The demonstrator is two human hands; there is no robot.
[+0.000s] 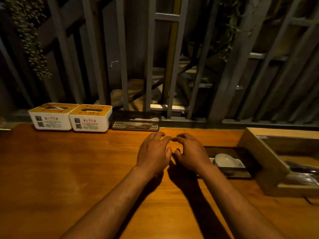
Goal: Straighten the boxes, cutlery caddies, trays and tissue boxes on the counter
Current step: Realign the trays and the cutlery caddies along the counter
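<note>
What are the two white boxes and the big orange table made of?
The tissue boxes look like smooth white plastic with yellowish, possibly wooden, slotted lids. The counter looks like varnished wood: warm orange, faint grain, soft sheen.

We hold both bare forearms stretched forward, converging toward the middle. Our left hand (154,152) is palm down, fingers loosely curled and spread, holding nothing. Our right hand (190,152) mirrors it just beside, palm down, fingers loosely bent, gripping nothing. The index fingertips of the two hands nearly meet at the front, and the thumbs lie close together below them. Both wrists are roughly straight.
</note>
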